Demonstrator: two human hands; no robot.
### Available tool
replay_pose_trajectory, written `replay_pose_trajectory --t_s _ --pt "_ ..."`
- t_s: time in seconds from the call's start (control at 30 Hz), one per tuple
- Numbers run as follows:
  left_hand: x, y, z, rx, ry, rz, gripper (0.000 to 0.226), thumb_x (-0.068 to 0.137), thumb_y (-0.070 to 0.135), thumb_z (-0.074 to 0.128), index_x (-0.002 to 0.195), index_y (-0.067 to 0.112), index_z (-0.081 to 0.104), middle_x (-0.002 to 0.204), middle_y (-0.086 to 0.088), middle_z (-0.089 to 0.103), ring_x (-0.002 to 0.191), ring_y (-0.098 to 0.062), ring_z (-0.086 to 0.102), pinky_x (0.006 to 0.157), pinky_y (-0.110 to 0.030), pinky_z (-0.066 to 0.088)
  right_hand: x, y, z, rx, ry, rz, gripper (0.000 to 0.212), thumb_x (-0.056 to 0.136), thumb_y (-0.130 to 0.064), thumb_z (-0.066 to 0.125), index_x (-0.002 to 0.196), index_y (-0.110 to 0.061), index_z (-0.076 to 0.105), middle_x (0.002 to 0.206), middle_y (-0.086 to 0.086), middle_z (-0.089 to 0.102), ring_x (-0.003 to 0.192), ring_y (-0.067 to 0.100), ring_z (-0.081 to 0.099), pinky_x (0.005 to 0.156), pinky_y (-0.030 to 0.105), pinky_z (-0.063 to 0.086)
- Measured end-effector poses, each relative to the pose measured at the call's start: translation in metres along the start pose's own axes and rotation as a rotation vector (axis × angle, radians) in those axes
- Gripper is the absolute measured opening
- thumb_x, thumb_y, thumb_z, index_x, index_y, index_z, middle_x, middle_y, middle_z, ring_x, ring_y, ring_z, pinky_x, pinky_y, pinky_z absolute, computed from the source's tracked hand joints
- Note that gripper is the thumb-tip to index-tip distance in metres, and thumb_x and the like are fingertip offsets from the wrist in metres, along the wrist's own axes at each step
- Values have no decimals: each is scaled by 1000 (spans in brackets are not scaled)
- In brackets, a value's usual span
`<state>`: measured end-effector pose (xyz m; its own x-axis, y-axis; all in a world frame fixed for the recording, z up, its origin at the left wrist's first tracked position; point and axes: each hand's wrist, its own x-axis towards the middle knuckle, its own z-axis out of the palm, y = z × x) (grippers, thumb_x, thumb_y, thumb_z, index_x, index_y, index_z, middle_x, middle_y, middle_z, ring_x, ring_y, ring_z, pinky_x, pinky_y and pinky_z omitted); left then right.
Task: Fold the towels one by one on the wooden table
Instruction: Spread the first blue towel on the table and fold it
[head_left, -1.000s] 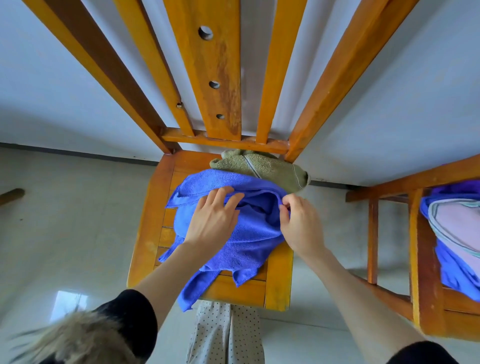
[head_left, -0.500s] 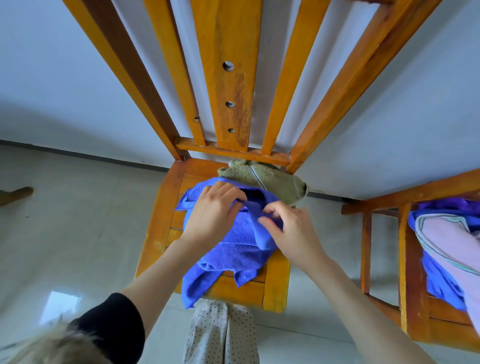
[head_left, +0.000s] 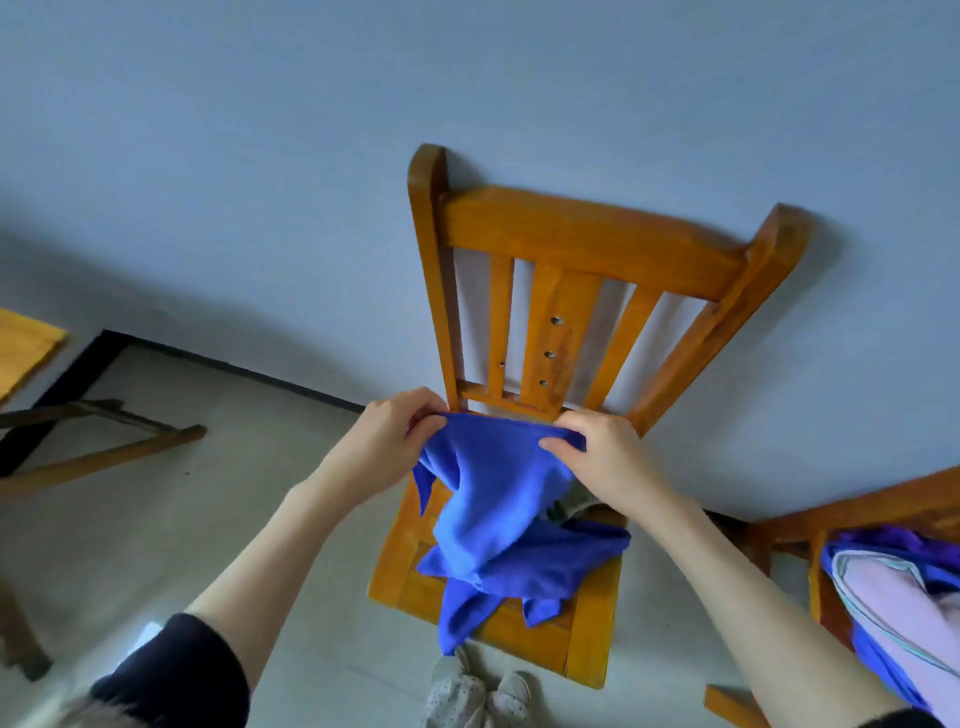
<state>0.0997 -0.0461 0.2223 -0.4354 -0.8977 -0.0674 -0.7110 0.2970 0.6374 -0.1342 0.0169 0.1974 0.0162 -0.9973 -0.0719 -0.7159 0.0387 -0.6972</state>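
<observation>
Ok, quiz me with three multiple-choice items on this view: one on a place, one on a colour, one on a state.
1. Where does the blue towel's lower end rest?
A. slatted wooden chair seat
B. floor
C. a shelf

2. What colour is the cloth on top of the pile at far right?
A. green
B. pale pink
C. black

3. How is the towel held?
A. left hand only
B. right hand only
C. both hands pinch its upper edge

Key: 1 A, its folds lie on the seat; 2 B, pink over blue; 3 C, fingers grip each end.

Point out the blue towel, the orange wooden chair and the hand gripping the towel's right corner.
Blue towel (head_left: 488, 499), head view: hanging middle.
Orange wooden chair (head_left: 587, 234), head view: top rail.
Right hand (head_left: 602, 457), head view: back.
</observation>
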Motion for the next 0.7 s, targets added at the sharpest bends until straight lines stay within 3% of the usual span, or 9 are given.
replay_pose_trajectory --t_s 0.07,0.2,0.37,0.5,0.6,0.7 --pt "-16 2 -39 5 25 -26 12 92 16 54 88 25 61 73 16 56 68 0 52 63 -6 37 8 -39 -15 1 -13 -81 13 89 -24 62 90 -12 67 77 -8 59 71 5 53 62 10 36" --pt "-50 8 -125 -12 174 -70 32 90 20 56 73 46 50 69 12 60 70 -2 54 60 -7 40 27 -125 -42 8 -60 -205 12 88 -31 62 81 -21 62 69 -14 53 67 2 50 59 12 34" --pt "-103 6 -223 73 405 -64 19 90 19 57 81 35 54 76 9 62 75 -4 57 65 -14 40 47 -227 -41 93 -134 -283 15 85 -36 65 77 -24 60 74 -11 62 71 2 54 60 11 40" --pt "-160 -16 -281 150 559 -93 6 89 15 58 85 19 60 76 6 62 71 -11 56 67 -20 40 52 -288 -10 143 -253 -333 16 86 -30 63 80 -14 63 74 -2 63 67 6 52 60 14 39" --pt "-215 -43 -312 156 678 -156 15 89 16 59 82 29 56 72 19 55 71 1 53 66 -9 38 53 -334 21 126 -338 -375 10 89 -23 58 83 -16 63 81 -2 64 72 7 54 64 14 41" --pt "-256 -72 -320 120 711 -242 14 89 20 58 82 31 57 73 19 55 71 -1 53 65 -13 38 53 -365 53 44 -397 -418 17 92 -18 53 78 -28 58 78 -12 59 70 -1 53 61 6 40"
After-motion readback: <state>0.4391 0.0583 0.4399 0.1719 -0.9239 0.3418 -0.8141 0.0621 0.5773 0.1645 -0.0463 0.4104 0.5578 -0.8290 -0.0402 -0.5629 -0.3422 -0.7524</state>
